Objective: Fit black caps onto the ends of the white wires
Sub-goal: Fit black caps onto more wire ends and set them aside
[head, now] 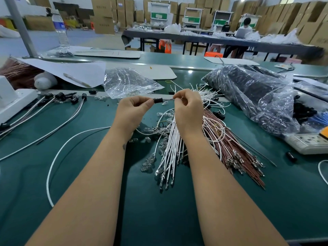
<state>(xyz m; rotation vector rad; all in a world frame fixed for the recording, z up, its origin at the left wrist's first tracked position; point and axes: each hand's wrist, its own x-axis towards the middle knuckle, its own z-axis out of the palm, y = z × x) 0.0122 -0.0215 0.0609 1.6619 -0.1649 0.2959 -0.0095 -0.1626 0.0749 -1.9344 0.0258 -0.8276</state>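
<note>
Nearest the front edge of the green table (79, 174), a loose white wire (53, 162) loops across the mat, and a bundle of white wires (170, 148) fans out beside a bundle of brown wires (229, 144), with small clear bulbs (150, 160) scattered against them. Above the bundles, near the middle of the table, the left hand (131, 110) pinches a black cap (157, 100) between thumb and fingertips, while the right hand (188, 107), just beside it, pinches a thin wire end (170, 99) that points at the cap's open side; whether the end has entered the cap cannot be told. Toward the left edge lie capped wires (58, 103), their black caps clustered together. Farther back sit a clear plastic bag (127, 82) and, toward the right edge, a large bag of black parts (248, 89). A water bottle (61, 29) stands at the far left corner.
</note>
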